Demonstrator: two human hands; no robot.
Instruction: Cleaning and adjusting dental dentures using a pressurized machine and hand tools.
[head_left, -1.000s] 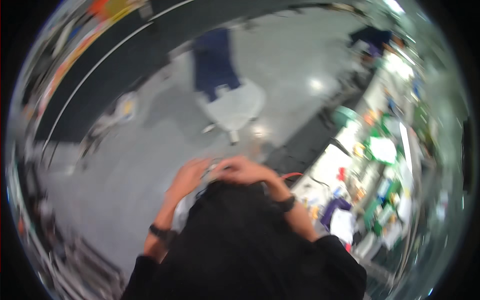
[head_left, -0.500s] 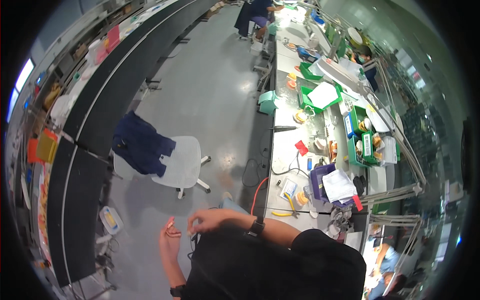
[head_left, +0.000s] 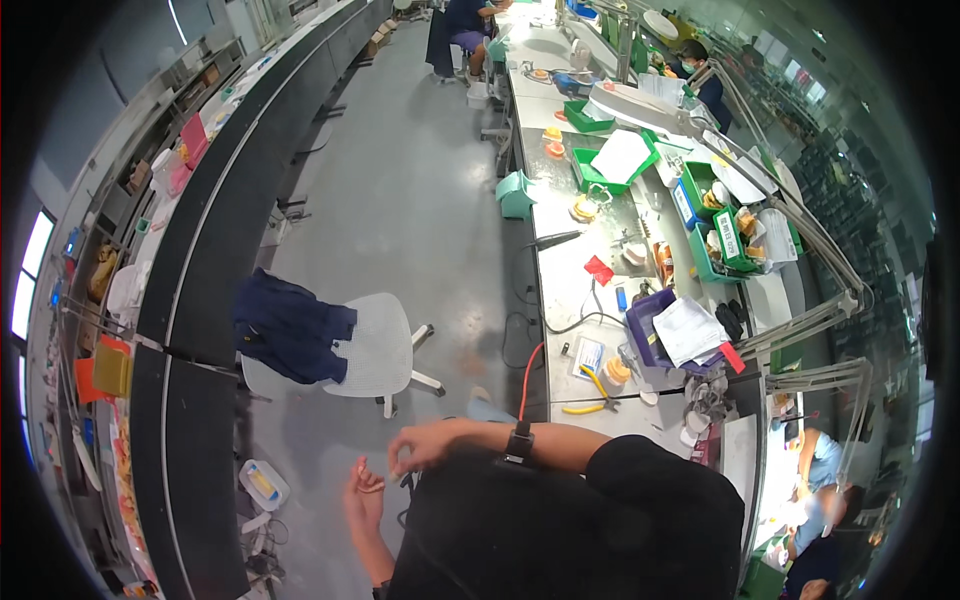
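Beyond the left hand (head_left: 366, 488) and right hand (head_left: 422, 446), open floor (head_left: 410, 200) runs up the aisle; the white chair (head_left: 383, 345), draped with a dark jacket (head_left: 290, 325), narrows it on the left. A red cable (head_left: 528, 380) bends along the worktop (head_left: 560, 282) edge. Inward from there, pliers (head_left: 596, 386) and a purple bin (head_left: 643, 335) obstruct a low pass; a jointed lamp arm (head_left: 790, 328) spans the far right.

One left hand (head_left: 366, 502) and one right hand (head_left: 428, 444) showed at seven o'clock, one chair (head_left: 380, 338) at eight, one navy garment (head_left: 290, 330) at nine, one purple bin (head_left: 643, 325) at three, one pair of yellow-handled pliers (head_left: 583, 409) at four.
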